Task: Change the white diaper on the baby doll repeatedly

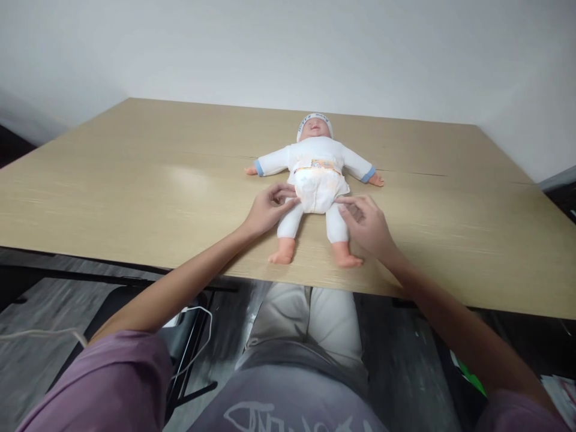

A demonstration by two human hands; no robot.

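A baby doll point(315, 145) lies on its back on the table, arms spread and feet toward me. It has a white outfit with blue cuffs and a white cap with blue lettering. A white diaper point(316, 191) with an orange printed waistband is around its hips, over the outfit. My left hand point(270, 207) pinches the diaper's edge at the leg opening on the left. On the other side, my right hand point(368, 223) has thumb and fingers closed at the matching leg edge. The fingertips partly cover the diaper's sides.
The wooden table point(180, 180) reaches back to a white wall point(288, 54). Below its front edge on the left are a black chair point(121, 300) and a white cable point(209, 327). Something green point(470, 375) shows at the lower right.
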